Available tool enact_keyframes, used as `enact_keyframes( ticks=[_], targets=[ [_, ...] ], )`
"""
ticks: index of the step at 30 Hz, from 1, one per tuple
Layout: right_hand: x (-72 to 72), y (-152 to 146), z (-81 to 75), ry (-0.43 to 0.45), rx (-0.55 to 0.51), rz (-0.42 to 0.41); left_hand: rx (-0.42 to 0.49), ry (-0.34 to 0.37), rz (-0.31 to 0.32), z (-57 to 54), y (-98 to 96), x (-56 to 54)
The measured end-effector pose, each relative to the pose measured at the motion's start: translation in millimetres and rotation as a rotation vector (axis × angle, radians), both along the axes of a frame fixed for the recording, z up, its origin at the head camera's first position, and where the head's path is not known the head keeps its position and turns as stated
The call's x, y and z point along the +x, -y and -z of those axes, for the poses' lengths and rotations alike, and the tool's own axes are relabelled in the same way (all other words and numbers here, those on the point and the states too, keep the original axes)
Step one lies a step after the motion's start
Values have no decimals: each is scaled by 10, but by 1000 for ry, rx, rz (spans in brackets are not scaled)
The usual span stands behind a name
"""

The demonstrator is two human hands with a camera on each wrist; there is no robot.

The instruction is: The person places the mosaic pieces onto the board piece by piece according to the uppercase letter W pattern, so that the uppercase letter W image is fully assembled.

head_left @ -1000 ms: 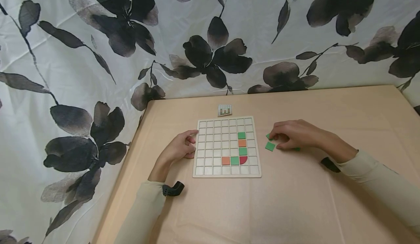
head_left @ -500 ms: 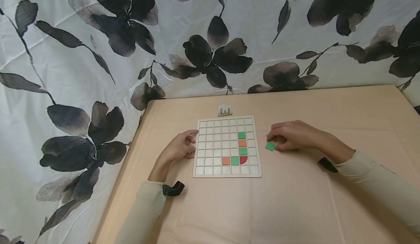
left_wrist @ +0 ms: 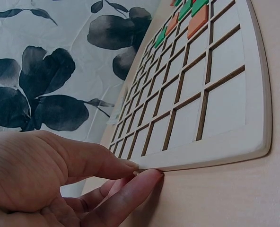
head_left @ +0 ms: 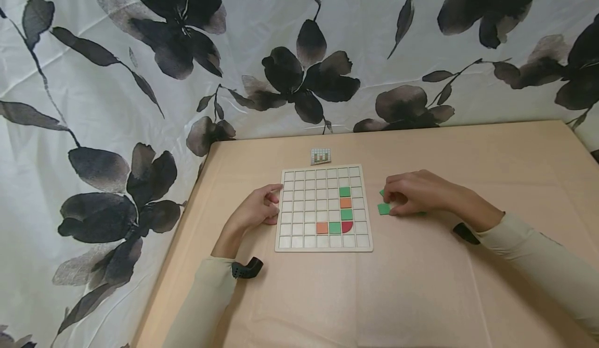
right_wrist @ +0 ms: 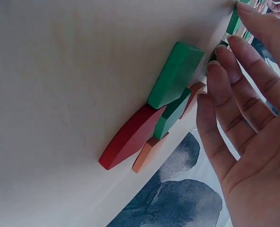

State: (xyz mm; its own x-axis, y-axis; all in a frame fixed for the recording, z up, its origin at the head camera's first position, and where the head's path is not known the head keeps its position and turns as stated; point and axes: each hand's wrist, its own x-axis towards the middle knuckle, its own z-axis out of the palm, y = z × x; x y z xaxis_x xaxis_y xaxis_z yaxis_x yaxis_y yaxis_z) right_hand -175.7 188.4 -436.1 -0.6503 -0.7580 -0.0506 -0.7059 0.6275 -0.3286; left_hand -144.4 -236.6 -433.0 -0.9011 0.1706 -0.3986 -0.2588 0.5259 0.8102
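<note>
A white grid board [head_left: 310, 205] lies on the table, with green, orange and red tiles in some of its squares. My left hand [head_left: 254, 208] holds the board's left edge; in the left wrist view, thumb and finger meet at its rim. Right of the board, my right hand [head_left: 418, 193] has its thumb and a fingertip at a green square tile [head_left: 383, 209] on the table. Another green tile [head_left: 381, 192] shows partly behind the fingers. In the right wrist view, a red curved tile [right_wrist: 130, 137], a green tile [right_wrist: 176, 75] and orange tiles lie beside the hand, mostly hidden in the head view.
A small card [head_left: 320, 156] with a printed grid stands or lies behind the board. The wooden table [head_left: 412, 296] ends at a floral curtain [head_left: 299, 51] at the back and left. Dark wrist cameras sit on both cuffs.
The green tile at my right fingertips has turned slightly, from tilted to nearly square with the board. My right hand shifted a little left and lower; my left hand stayed at the board.
</note>
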Motion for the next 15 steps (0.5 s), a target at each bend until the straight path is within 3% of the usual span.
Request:
enact_keyframes(
  ticks=[5,15],
  targets=[
    [25,24,-7,28,-52,-44,3,1,-3,2,0,3],
    [33,69,-18,69,-27,-67,-6,5,-5,9,7,0]
  ],
)
